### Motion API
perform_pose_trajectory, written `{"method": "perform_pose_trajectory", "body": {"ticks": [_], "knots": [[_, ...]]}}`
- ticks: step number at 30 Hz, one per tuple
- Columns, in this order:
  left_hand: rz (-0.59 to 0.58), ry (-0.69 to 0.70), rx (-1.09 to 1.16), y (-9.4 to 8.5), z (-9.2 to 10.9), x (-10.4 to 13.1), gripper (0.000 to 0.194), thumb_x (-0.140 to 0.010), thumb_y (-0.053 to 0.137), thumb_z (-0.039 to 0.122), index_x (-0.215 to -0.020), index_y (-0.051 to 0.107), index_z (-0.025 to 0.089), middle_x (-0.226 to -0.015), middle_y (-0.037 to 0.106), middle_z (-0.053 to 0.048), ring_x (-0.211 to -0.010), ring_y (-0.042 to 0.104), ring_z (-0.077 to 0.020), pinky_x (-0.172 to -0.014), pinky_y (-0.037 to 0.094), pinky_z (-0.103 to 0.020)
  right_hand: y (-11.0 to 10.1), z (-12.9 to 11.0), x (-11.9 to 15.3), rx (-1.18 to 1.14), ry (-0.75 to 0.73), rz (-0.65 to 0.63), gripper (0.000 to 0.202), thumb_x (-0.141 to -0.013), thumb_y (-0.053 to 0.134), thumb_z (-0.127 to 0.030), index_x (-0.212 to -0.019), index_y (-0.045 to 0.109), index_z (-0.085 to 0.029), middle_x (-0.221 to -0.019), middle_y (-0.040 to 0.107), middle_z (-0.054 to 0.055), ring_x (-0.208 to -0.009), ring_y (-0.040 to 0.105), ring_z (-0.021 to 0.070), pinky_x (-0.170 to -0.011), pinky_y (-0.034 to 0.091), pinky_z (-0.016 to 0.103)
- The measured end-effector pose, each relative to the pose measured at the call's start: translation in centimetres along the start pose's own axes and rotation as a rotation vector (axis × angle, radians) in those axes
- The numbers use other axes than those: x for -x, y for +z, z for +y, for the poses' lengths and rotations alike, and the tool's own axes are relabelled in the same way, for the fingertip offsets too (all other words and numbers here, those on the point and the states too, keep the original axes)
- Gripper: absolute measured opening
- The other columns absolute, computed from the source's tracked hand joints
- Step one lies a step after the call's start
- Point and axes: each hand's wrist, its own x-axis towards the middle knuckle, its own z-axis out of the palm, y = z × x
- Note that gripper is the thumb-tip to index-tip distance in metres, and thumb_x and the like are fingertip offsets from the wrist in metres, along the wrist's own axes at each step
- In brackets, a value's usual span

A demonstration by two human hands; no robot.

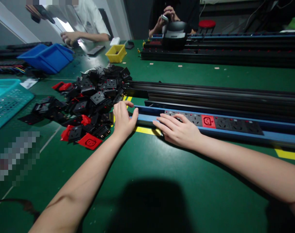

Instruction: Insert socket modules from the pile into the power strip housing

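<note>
A long blue rail (147, 118) lies across the green table in front of me. Its channel holds a row of black socket modules (223, 123) and one red socket module (208, 121). At the rail's left end, my left hand (123, 118) is closed around the tip, thumb on the near side. My right hand (178, 129) lies over the rail with its fingers stretched out across the leftmost modules, partly covering them; its thumb is hidden. Left of the rail is a heap of loose black socket modules (98, 97), with a red module (90, 141) at its near edge.
Black rails (198, 92) lie just behind the blue one. A turquoise basket (13, 100), a blue bin (49, 58) and a small yellow bin (116, 53) stand on the left. Two people work across the table (147, 181), one beside more black rails (222, 58).
</note>
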Motion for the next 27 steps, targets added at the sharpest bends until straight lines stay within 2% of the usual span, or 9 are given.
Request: {"method": "perform_pose_trajectory", "body": {"ticks": [4,7,10,12,16,24,27], "knots": [[0.036,-0.012,0.049,0.1,-0.5,-0.2,0.024,-0.097,0.052,0.041,-0.110,0.052,0.021,-0.115,0.062,-0.011,-0.115,0.055,-0.0275,-0.104,0.043,-0.047,0.0,-0.3,-0.1,0.048,0.033,0.010,0.050,-0.101,0.049,-0.023,-0.150,0.051,-0.013,-0.138,0.067,0.013,-0.128,0.059,0.0240,-0.097,0.037,0.039],[0.057,-0.013,0.097,0.2,-0.6,-0.3,0.024,-0.100,0.049,0.040,-0.115,0.051,0.022,-0.130,0.061,-0.013,-0.129,0.054,-0.0266,-0.113,0.041,-0.047,-0.2,-0.4,-0.2,0.097,0.043,0.006,0.049,-0.101,0.048,-0.023,-0.149,0.052,-0.015,-0.122,0.073,0.010,-0.116,0.061,0.0238,-0.092,0.036,0.039],[0.049,-0.040,0.168,0.4,-1.0,-0.4,0.026,-0.101,0.048,0.041,-0.118,0.051,0.022,-0.143,0.058,-0.015,-0.147,0.044,-0.0273,-0.123,0.033,-0.049,-0.4,-0.4,-0.2,0.131,0.051,-0.004,0.049,-0.101,0.049,-0.024,-0.149,0.052,-0.017,-0.107,0.073,0.007,-0.105,0.060,0.0233,-0.089,0.034,0.039],[0.033,-0.089,0.213,0.7,-1.5,-0.4,0.027,-0.101,0.048,0.042,-0.118,0.052,0.022,-0.147,0.057,-0.015,-0.152,0.039,-0.0285,-0.124,0.031,-0.051,-0.5,-0.4,-0.3,0.130,0.064,-0.014,0.049,-0.100,0.050,-0.026,-0.148,0.053,-0.018,-0.101,0.072,0.006,-0.099,0.059,0.0228,-0.088,0.033,0.039],[0.018,-0.191,0.252,1.2,-2.5,-0.5,0.024,-0.102,0.045,0.042,-0.116,0.053,0.024,-0.149,0.056,-0.014,-0.154,0.038,-0.0278,-0.125,0.031,-0.053,-0.6,-0.4,-0.3,0.109,0.093,-0.035,0.050,-0.098,0.052,-0.026,-0.147,0.054,-0.018,-0.095,0.070,0.005,-0.087,0.056,0.0215,-0.086,0.033,0.039],[0.086,-0.219,0.214,1.5,-3.0,-0.6,0.020,-0.101,0.046,0.039,-0.112,0.056,0.024,-0.146,0.058,-0.012,-0.155,0.035,-0.0278,-0.126,0.029,-0.054,-0.4,-0.5,-0.5,0.123,0.088,-0.030,0.049,-0.097,0.052,-0.025,-0.146,0.056,-0.020,-0.090,0.068,0.003,-0.080,0.055,0.0198,-0.084,0.033,0.039],[0.068,-0.231,0.225,1.4,-2.9,-0.7,0.019,-0.100,0.047,0.038,-0.110,0.055,0.024,-0.142,0.060,-0.013,-0.151,0.040,-0.0278,-0.125,0.030,-0.053,-0.4,-0.4,-0.5,0.132,0.084,-0.024,0.049,-0.098,0.052,-0.025,-0.146,0.056,-0.019,-0.089,0.068,0.003,-0.080,0.055,0.0199,-0.084,0.033,0.038]]}}
